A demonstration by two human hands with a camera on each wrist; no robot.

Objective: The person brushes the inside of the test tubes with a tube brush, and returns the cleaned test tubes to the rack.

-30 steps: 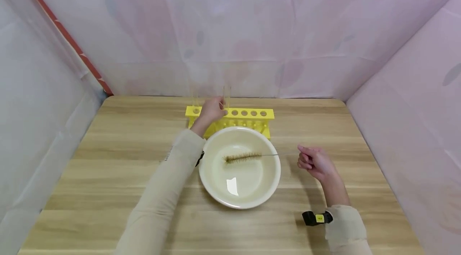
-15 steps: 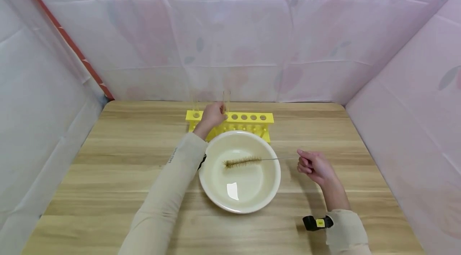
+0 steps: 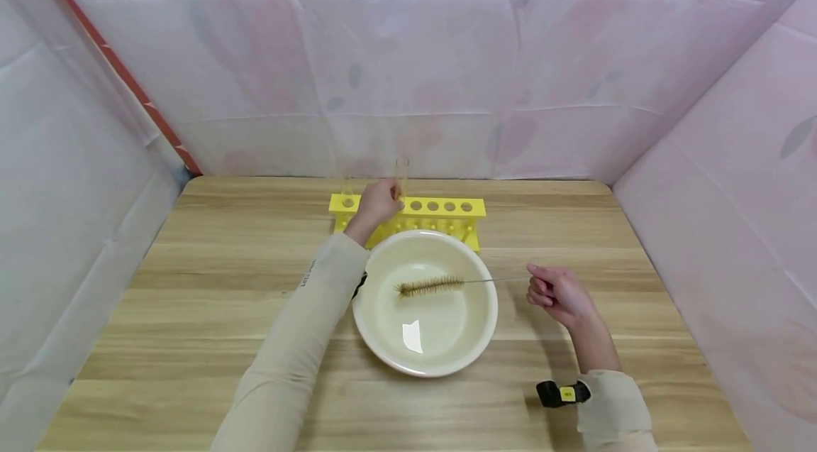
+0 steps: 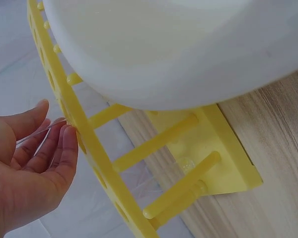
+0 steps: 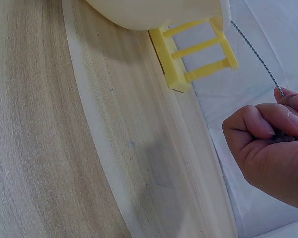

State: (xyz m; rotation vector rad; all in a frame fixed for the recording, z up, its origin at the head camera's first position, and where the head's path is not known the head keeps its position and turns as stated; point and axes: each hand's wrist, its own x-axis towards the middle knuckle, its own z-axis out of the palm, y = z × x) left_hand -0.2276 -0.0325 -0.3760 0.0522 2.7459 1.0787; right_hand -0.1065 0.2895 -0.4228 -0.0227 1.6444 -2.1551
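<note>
My left hand (image 3: 379, 202) is at the top bar of the yellow test tube rack (image 3: 447, 205). Its thumb and fingers pinch a clear glass test tube (image 3: 401, 172) that stands upright at one of the holes. In the left wrist view, the fingertips of that hand (image 4: 39, 153) are right at the bar, around the thin glass. My right hand (image 3: 560, 294) grips the twisted wire handle (image 5: 258, 57) of a test tube brush (image 3: 430, 286). The brush's brown bristles lie level over the cream basin (image 3: 488, 317), pointing left.
Another clear test tube (image 3: 347, 186) stands in the rack's left end hole. The basin sits close in front of the rack, hiding part of its base, and a bright reflection shows inside. Paper-like sheets (image 3: 408, 62) wall the wooden table (image 3: 191, 282) at the back and sides.
The head view has tilted a little, so everything sits slightly lower in it. Both hands keep their holds, and the brush and test tube stay almost where they were.
</note>
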